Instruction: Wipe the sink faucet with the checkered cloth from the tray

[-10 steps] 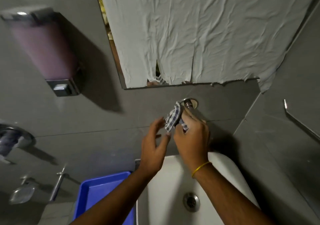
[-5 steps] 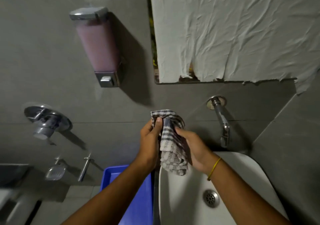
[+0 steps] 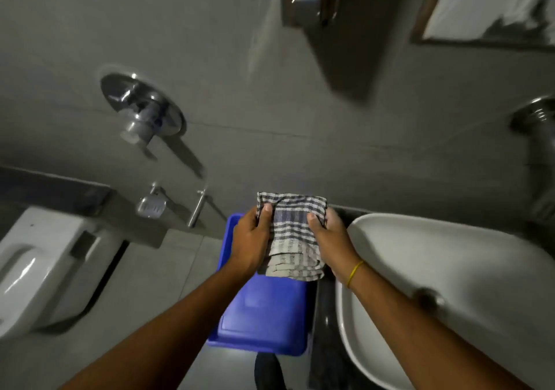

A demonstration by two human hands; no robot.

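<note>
Pinching the checkered cloth [image 3: 292, 233] by its upper corners: left hand [image 3: 250, 239] with thumb closed over the left edge, right hand [image 3: 330, 238] with thumb pressed on the right edge, the folded cloth hanging between them. Holding it directly above the far end of the blue tray [image 3: 264, 314], which is sitting just below both wrists. Probably squaring the folds for a return to the tray, with the wiping looking finished, though that is a judgement only. Lying just right of the right hand, the white sink [image 3: 450, 269]; well off to the right and partly cut by the frame edge, the blurred faucet [image 3: 540, 161], too smeared for judging its cleanliness. Doing this step well: keeping both pinches level so the layers are staying aligned, lowering the free bottom edge first onto the tray floor, then easing the top down flat before letting go, and avoiding a snag on the tray's rim.
</note>
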